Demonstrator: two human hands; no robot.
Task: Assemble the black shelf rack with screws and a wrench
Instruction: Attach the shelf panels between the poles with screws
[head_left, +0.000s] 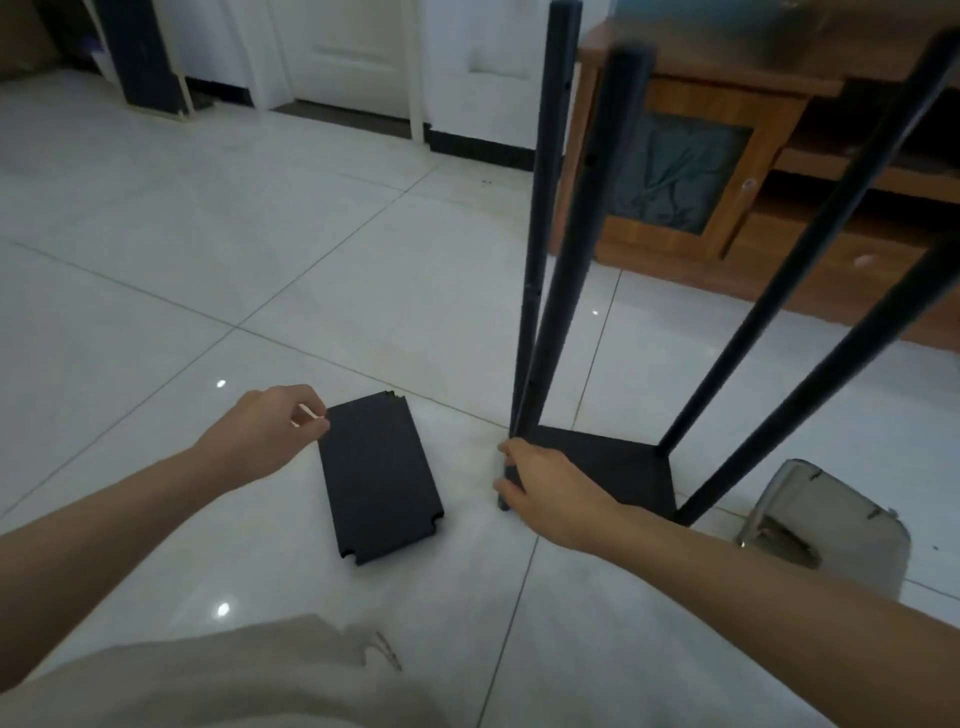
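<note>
left hand (267, 431): we pinch the shelf (382, 478) at its far corner, probably to lift it.
right hand (553, 486): fingers curled round the rack (618, 467) at its near-left corner, steadying it.

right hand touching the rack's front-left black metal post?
Touching. Head view: fingers of the right hand curl round the black metal post at its foot, no gap.

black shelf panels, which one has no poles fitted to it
The loose panel lying flat on the floor by the left hand. The other panel, by the right hand, has four poles standing up from its corners.
</note>
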